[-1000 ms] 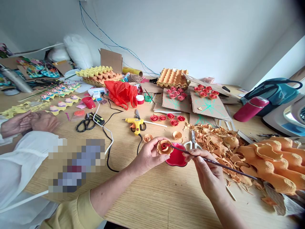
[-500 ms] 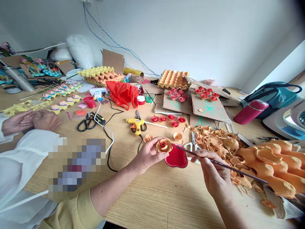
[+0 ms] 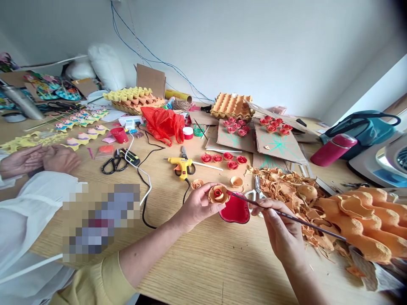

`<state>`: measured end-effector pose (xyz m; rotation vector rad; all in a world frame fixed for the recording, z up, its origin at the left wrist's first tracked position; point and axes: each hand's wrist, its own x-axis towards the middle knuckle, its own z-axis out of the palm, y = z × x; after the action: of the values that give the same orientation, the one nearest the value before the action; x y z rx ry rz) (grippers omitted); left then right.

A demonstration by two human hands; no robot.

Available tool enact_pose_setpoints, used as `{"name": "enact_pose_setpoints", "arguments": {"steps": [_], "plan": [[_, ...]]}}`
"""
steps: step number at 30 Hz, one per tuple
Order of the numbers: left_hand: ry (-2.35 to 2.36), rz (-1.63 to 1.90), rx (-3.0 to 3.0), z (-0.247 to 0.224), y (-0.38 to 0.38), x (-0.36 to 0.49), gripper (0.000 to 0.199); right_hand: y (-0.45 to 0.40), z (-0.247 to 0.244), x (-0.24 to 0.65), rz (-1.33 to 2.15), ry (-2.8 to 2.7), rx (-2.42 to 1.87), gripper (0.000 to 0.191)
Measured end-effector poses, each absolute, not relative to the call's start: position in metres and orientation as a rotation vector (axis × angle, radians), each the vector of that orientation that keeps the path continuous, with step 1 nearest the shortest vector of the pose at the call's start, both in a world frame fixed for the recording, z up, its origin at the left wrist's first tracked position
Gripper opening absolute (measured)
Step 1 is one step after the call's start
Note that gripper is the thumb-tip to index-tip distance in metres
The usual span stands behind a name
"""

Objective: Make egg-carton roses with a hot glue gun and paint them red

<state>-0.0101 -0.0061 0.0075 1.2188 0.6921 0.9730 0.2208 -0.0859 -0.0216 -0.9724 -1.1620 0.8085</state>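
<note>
Between the thumb and fingers of my left hand is an orange carton flower with a red centre. My right hand grips a thin dark paintbrush, its tip at the flower's right edge. Below the brush, a dish of red paint sits on the table, partly behind my left fingertips. An unpainted flower and a small orange cup lie just beyond my hands. Several red flowers stand farther back.
A yellow glue gun and white-handled scissors lie near my hands. Carton scraps and an orange egg tray cover the right. Another person's hands rest at the left. A pink bottle lies tilted at right.
My right hand has moved slightly left with the paintbrush, bringing its tip to the flower's edge. My left hand holds the flower in nearly the same place.
</note>
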Motion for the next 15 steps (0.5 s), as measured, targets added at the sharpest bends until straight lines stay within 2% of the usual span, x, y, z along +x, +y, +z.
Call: {"name": "enact_pose_setpoints", "arguments": {"steps": [15], "plan": [[0.706,0.955,1.21,0.0062,-0.0058,-0.0095,0.048,-0.0822,-0.0273,0.2243,0.812,-1.199,-0.974,0.015]]}}
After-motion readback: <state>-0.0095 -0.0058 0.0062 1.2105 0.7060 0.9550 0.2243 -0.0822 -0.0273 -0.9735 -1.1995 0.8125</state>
